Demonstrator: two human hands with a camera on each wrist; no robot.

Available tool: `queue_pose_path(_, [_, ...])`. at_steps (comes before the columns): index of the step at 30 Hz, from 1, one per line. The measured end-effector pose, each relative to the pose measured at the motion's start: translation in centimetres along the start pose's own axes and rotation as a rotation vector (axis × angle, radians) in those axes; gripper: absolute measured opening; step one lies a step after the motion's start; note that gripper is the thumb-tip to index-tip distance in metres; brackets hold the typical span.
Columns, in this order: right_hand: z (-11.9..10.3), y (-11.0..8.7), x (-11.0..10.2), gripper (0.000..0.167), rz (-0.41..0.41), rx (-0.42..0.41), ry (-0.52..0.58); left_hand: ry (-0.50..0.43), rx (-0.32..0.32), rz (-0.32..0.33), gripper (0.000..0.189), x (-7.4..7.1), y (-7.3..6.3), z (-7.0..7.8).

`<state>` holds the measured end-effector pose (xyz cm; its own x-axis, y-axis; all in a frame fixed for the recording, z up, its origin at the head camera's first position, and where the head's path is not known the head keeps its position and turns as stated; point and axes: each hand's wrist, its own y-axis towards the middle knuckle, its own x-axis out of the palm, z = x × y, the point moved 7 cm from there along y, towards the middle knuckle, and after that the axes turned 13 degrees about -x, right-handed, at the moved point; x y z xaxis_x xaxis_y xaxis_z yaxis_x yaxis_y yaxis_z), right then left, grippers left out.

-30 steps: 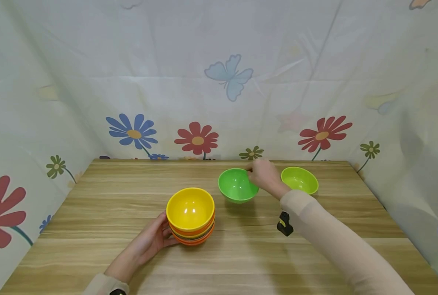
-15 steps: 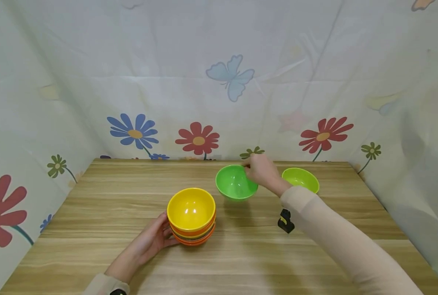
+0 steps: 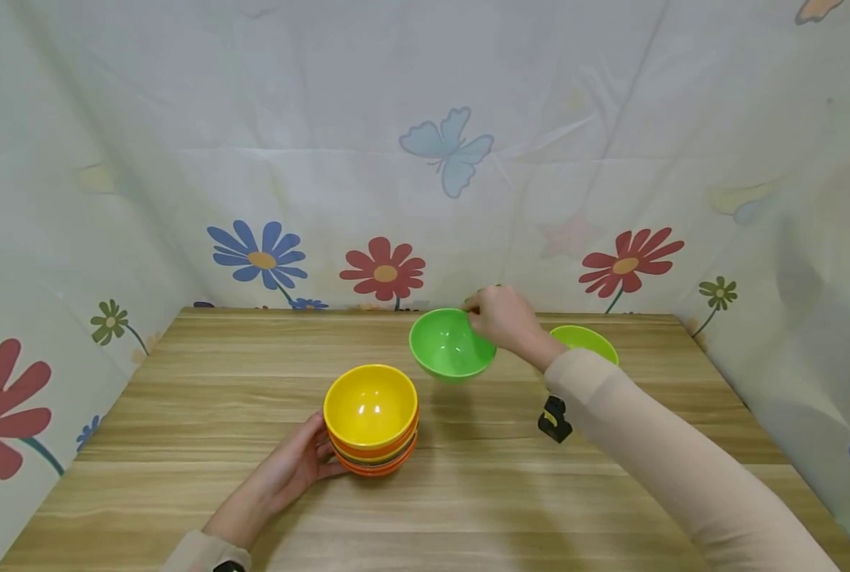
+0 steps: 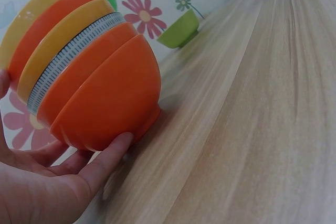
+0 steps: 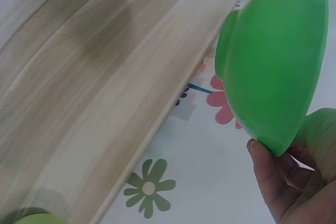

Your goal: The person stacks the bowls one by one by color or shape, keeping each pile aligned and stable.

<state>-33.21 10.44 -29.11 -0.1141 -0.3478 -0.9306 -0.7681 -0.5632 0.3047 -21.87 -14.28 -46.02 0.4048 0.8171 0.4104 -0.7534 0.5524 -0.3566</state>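
Note:
Left of the table's middle stands a stack of bowls (image 3: 372, 461), a yellow bowl (image 3: 370, 407) on top. Orange bowls, another yellow one and a band with dark stripes (image 4: 73, 56) show below it in the left wrist view. My left hand (image 3: 292, 469) holds the stack from its left side, fingers low against the bottom orange bowl (image 4: 113, 93). Pinched at its right rim, a green bowl (image 3: 448, 345) hangs above the table from my right hand (image 3: 505, 318). The right wrist view shows its outside and foot, with thumb and fingers (image 5: 270, 179) at the rim.
A lime-green bowl (image 3: 588, 342) sits at the back right of the wooden table (image 3: 268, 357), partly hidden by the right forearm. Behind the table's back edge hangs a white curtain (image 3: 311, 175) printed with flowers and a butterfly.
My right hand has raised the green bowl and carried it a little to the left. The left hand and the stack have stayed in place.

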Motion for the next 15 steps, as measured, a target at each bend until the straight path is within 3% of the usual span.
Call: queue_pose_path(15, [-2.9, 1.2, -1.0, 0.020, 0.008, -0.045, 0.034, -0.002, 0.007, -0.009, 0.033, 0.0, 0.0, 0.0])
